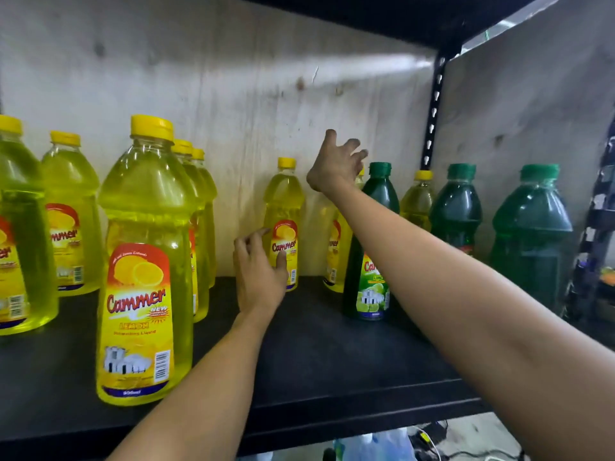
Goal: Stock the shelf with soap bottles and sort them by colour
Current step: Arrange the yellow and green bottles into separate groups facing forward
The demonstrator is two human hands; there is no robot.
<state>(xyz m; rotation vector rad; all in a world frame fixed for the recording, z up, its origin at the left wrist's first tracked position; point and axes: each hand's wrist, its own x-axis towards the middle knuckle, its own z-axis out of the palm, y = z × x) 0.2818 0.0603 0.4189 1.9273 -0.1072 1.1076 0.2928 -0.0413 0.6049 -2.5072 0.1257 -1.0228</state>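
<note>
Both hands are hanging loose, gripping nothing: my left hand (259,271) is hovering just beside a small yellow bottle (284,207), my right hand (336,164) is floating by the nearest green bottle (376,221).

Shelf: black board (316,361) before me, pale back panel (266,78) behind it.
My left: lemon bottles (146,261) clustered upright, yellow caps, labels facing me.
Middle: lone yellow bottle (283,224) near the back, apart from the cluster.
My right: lime bottle (379,201) just beside a half-hidden yellow bottle (336,254).
Far right: rear yellow bottle (417,201), then two green bottles (532,234), green caps.
</note>
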